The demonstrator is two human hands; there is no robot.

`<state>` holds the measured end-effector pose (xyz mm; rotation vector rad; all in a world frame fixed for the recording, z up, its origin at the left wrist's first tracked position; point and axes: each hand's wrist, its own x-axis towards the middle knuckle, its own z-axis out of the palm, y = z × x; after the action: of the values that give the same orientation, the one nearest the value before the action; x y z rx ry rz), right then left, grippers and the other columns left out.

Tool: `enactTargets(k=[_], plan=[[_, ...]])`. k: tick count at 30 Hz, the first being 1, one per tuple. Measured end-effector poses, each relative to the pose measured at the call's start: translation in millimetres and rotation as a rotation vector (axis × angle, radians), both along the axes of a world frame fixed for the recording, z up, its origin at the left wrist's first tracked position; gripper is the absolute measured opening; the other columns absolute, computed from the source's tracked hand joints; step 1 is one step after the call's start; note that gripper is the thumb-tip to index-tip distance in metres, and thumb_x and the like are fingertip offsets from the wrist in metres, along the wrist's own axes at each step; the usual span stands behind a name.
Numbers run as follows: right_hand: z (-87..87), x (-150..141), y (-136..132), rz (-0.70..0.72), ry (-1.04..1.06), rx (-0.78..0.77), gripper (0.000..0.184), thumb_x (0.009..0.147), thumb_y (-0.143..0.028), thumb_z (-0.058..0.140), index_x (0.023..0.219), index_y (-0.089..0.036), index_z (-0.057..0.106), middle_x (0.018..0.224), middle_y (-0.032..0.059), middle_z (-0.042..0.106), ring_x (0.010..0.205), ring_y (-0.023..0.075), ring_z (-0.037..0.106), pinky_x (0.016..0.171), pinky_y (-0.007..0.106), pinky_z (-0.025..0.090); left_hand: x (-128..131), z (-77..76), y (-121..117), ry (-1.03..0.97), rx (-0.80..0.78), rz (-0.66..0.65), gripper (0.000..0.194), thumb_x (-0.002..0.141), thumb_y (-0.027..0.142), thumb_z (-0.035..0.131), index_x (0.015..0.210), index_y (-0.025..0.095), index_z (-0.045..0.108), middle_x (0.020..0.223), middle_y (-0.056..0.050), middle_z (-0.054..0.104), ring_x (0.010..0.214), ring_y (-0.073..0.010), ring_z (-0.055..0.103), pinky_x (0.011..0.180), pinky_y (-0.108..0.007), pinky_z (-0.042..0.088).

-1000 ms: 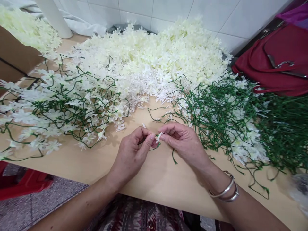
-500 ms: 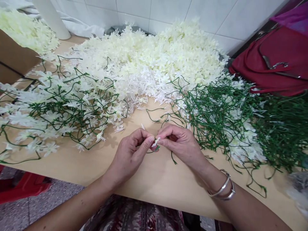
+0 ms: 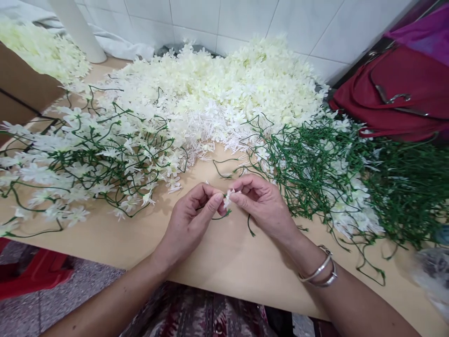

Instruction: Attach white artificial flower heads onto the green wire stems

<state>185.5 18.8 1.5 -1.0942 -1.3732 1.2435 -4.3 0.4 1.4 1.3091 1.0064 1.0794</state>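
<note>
Over the front middle of the table, my left hand (image 3: 196, 213) pinches a green plastic stem (image 3: 224, 215) between thumb and forefinger. Close against it, my right hand (image 3: 261, 201) grips a small white artificial flower (image 3: 228, 198) by its fingertips. Flower and stem meet between the two hands; the exact joint is hidden by the fingers. To the left lies a heap of white flowers on green stems (image 3: 105, 150). A pile of loose green stems (image 3: 301, 159) spreads at the right, with white flowers among it.
Along the tiled wall (image 3: 196, 18) rises a big mound of cream-white flower heads (image 3: 224, 79). A red handbag (image 3: 396, 93) rests at the back right. At the left stand a cardboard box (image 3: 24, 89) and a white pole (image 3: 79, 28). A red stool (image 3: 38, 274) is below the table's edge.
The white flower between my fingertips is turned a little and shows more of its petals. More of the green stem shows below my left fingers. Both hands stay in about the same place.
</note>
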Motion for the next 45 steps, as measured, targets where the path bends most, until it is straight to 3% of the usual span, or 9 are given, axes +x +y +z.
enactTargets(k=[5, 11, 18, 22, 26, 29, 32, 39, 45], plan=[[1.3, 10, -1, -0.153, -0.078, 0.08, 0.022, 0.093, -0.046, 0.075, 0.097, -0.024, 0.073, 0.089, 0.0037, 0.074, 0.083, 0.0185, 0.067, 0.077, 0.034, 0.056, 1, 2.3, 0, -0.076, 0.076, 0.295, 0.016, 0.106, 0.036, 0.06, 0.097, 0.023, 0.062, 0.075, 0.003, 0.057, 0.066, -0.0099, 0.052, 0.064, -0.02, 0.046], [-7.9, 14, 1, -0.14, -0.329, 0.308, 0.008, 0.099, -0.029, 0.069, 0.102, -0.024, 0.074, 0.104, 0.0075, 0.075, 0.099, 0.0218, 0.069, 0.093, 0.04, 0.055, 3, 1.8, 3, -0.154, 0.045, 0.335, 0.014, 0.105, 0.036, 0.061, 0.113, 0.025, 0.058, 0.083, 0.002, 0.059, 0.066, -0.0098, 0.051, 0.057, -0.019, 0.044], [-11.3, 8, 2, 0.129, -0.782, 0.681, 0.025, 0.103, -0.025, 0.063, 0.126, -0.022, 0.073, 0.138, 0.0096, 0.072, 0.129, 0.0296, 0.059, 0.113, 0.052, 0.047, 3, 0.1, 1, -0.08, 0.111, 0.373, 0.026, 0.103, 0.032, 0.065, 0.125, 0.021, 0.056, 0.086, 0.0, 0.065, 0.074, -0.0108, 0.059, 0.07, -0.02, 0.053], [-11.7, -7, -9, 0.252, -1.048, 0.697, 0.045, 0.104, -0.04, 0.06, 0.143, -0.017, 0.064, 0.16, 0.0082, 0.056, 0.147, 0.0399, 0.042, 0.117, 0.058, 0.041, 3, -1.8, 0, -0.042, 0.16, 0.423, 0.037, 0.102, 0.032, 0.065, 0.135, 0.023, 0.05, 0.094, -0.001, 0.068, 0.082, -0.0126, 0.064, 0.08, -0.025, 0.057], [-13.2, -9, -13, 0.16, -1.099, 0.737, 0.037, 0.108, -0.034, 0.053, 0.136, -0.014, 0.067, 0.148, 0.0072, 0.068, 0.141, 0.0379, 0.049, 0.112, 0.056, 0.039, 2, -3.7, -1, 0.045, 0.14, 0.345, 0.049, 0.102, 0.031, 0.063, 0.145, 0.027, 0.039, 0.096, 0.0, 0.068, 0.084, -0.0142, 0.067, 0.078, -0.027, 0.055], [-15.2, 1, -8, 0.069, -1.065, 0.784, 0.025, 0.108, -0.021, 0.055, 0.127, -0.017, 0.071, 0.133, 0.0051, 0.077, 0.131, 0.0307, 0.058, 0.109, 0.05, 0.04, 2, -4.1, -4, 0.251, 0.119, 0.154, 0.035, 0.107, 0.034, 0.054, 0.14, 0.023, 0.048, 0.079, 0.003, 0.065, 0.07, -0.0138, 0.063, 0.07, -0.027, 0.051], [-16.4, 12, -1, -0.001, -1.019, 0.808, 0.018, 0.105, -0.018, 0.06, 0.118, -0.02, 0.073, 0.119, 0.0043, 0.081, 0.121, 0.0267, 0.063, 0.106, 0.047, 0.041, 3, -3.9, -5, 0.52, 0.227, 0.102, 0.028, 0.106, 0.034, 0.052, 0.131, 0.02, 0.057, 0.074, 0.003, 0.064, 0.065, -0.0147, 0.061, 0.066, -0.028, 0.048], [-16.5, 11, 3, -0.054, -0.929, 0.753, 0.018, 0.101, -0.017, 0.066, 0.117, -0.018, 0.073, 0.113, 0.0078, 0.08, 0.115, 0.0272, 0.065, 0.103, 0.045, 0.048, -5, -9.0, 7, 0.828, 0.58, 0.269, 0.022, 0.105, 0.023, 0.053, 0.123, 0.014, 0.064, 0.096, -0.007, 0.066, 0.083, -0.0205, 0.065, 0.077, -0.034, 0.052], [-18.7, 9, 2, -0.058, -0.915, 0.771, 0.02, 0.104, -0.016, 0.059, 0.119, -0.017, 0.073, 0.114, 0.0083, 0.079, 0.112, 0.0261, 0.065, 0.101, 0.045, 0.05, -11, -12.3, 18, 1.017, 0.685, 0.069, 0.026, 0.107, 0.016, 0.049, 0.124, 0.022, 0.068, 0.12, -0.009, 0.069, 0.101, -0.0239, 0.068, 0.081, -0.035, 0.053]])
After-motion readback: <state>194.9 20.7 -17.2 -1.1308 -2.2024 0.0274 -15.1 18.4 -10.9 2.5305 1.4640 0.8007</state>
